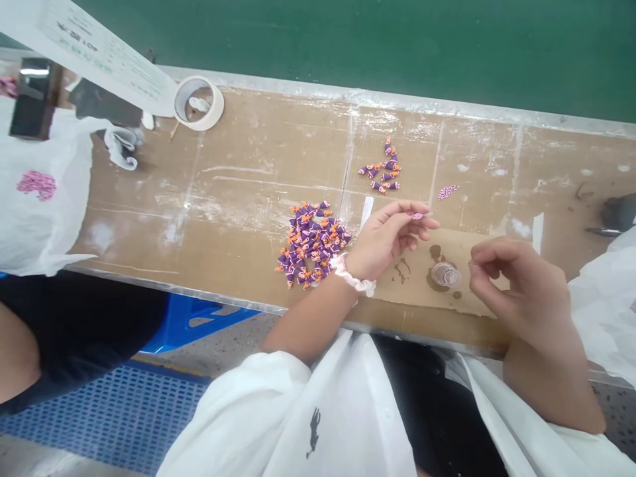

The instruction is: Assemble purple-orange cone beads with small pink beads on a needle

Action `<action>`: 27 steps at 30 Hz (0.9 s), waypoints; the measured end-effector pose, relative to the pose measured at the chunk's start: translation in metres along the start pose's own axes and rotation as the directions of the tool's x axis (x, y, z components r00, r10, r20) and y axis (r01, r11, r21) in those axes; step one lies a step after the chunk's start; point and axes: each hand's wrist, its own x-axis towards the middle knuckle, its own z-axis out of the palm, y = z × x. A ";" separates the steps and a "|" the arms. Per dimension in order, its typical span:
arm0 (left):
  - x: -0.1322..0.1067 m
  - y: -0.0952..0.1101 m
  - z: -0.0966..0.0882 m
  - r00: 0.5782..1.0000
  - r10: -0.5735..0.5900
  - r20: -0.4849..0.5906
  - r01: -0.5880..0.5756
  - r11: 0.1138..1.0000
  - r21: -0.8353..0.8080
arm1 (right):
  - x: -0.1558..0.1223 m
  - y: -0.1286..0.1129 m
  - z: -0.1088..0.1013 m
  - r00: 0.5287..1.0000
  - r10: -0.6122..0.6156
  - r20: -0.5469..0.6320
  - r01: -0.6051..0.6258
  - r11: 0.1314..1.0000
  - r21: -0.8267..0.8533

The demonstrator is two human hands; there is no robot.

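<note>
My left hand (390, 233), with a pale scrunchie (352, 277) on its wrist, pinches a small pink piece (417, 216) at the fingertips. My right hand (521, 285) is closed in a pinch on something too small to make out. Between the hands, a small clear cup (446, 274) stands on a cardboard sheet (472, 301) with dark wet stains. A large heap of small purple, orange and pink figures (313, 242) lies left of my left hand. Beyond it is a smaller group of the same figures (390, 165), and to their right a little pile of pink pieces (448, 192).
A roll of white tape (216, 109), a printed sheet (114, 59) and a dark phone-like object (34, 99) lie at the left. Pink pieces (37, 185) rest on white plastic there. A black object (619, 215) sits at the right edge. A person's leg (74, 331) shows at lower left.
</note>
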 end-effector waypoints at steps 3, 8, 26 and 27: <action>-0.002 -0.004 0.002 0.990 0.132 0.049 -0.137 0.980 0.145 | 0.000 0.001 0.006 0.995 0.026 -0.095 -0.016 0.994 0.107; -0.006 -0.006 0.002 0.980 0.146 0.135 -0.171 0.963 0.206 | 0.000 0.001 0.010 0.986 0.040 -0.161 -0.014 0.987 0.159; -0.014 -0.013 0.016 0.962 -0.210 0.177 0.215 0.977 -0.008 | 0.002 -0.010 0.024 0.963 -0.034 -0.266 0.120 0.942 0.312; -0.015 -0.013 0.017 0.955 -0.235 0.182 0.244 0.969 -0.028 | 0.002 -0.010 0.024 0.966 -0.035 -0.257 0.120 0.938 0.324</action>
